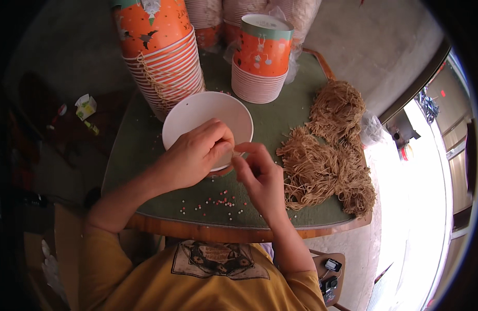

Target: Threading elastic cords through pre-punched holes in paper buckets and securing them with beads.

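A white-lined paper bucket [180, 123] stands in front of me on the table, its open mouth toward me. My left hand [200, 150] is closed over its near side, fingers curled, partly covering the inside and the rim. Close against it at the near right rim, my right hand [259, 176] is closed, thumb and forefinger pinched together. The fingertips of both hands almost meet, and what lies between them is too small to make out. Small red and white beads [223, 199] are scattered on the green tabletop below my hands.
A tall stack of orange buckets [163, 67], with thin cords hanging on it, rises at the back left. A shorter inverted stack [262, 57] stands behind the bucket. Bundles of tan cord [322, 166] cover the right side of the green table [138, 155]. Wrapped bucket stacks are farther back.
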A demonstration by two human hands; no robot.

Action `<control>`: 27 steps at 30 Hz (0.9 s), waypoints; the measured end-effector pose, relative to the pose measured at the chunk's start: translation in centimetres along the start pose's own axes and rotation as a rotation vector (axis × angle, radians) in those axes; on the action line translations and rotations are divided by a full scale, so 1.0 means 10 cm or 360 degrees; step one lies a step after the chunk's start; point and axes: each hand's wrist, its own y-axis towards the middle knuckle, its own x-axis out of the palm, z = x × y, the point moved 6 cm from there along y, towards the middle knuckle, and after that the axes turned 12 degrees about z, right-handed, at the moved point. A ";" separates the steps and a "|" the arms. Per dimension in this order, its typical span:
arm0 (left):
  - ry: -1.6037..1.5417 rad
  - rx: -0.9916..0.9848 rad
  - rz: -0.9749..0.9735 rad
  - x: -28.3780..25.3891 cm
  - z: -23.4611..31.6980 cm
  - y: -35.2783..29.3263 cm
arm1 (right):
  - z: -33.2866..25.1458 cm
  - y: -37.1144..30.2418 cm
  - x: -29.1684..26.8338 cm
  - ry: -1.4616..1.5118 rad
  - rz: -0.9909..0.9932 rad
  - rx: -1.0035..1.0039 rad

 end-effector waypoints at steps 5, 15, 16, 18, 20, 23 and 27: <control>-0.0340 -0.0138 0.0047 0.04 -0.04 -0.08 | 0.06 0.07 0.11 0.0445 -0.0077 0.0264; -0.1057 -0.0828 -0.0327 0.29 -0.29 -0.10 | 0.15 0.03 0.15 0.0750 -0.0148 0.0581; -0.1090 -0.0891 -0.0335 0.30 -0.31 -0.11 | 0.15 0.01 0.16 0.0745 -0.0187 0.0560; -0.1015 -0.0921 -0.0331 0.27 -0.30 -0.10 | 0.12 -0.01 0.14 0.0776 -0.0141 0.0503; -0.0941 -0.0948 -0.0328 0.24 -0.31 -0.09 | 0.14 -0.04 0.06 0.0777 -0.0052 0.0449; -0.0967 -0.0938 -0.0251 0.20 -0.33 -0.07 | 0.19 -0.21 -0.10 -0.0025 0.0103 -0.0043; -0.1224 -0.0925 -0.0310 0.24 -0.32 -0.08 | -0.18 -0.32 -0.02 -0.0146 -0.0182 -0.0255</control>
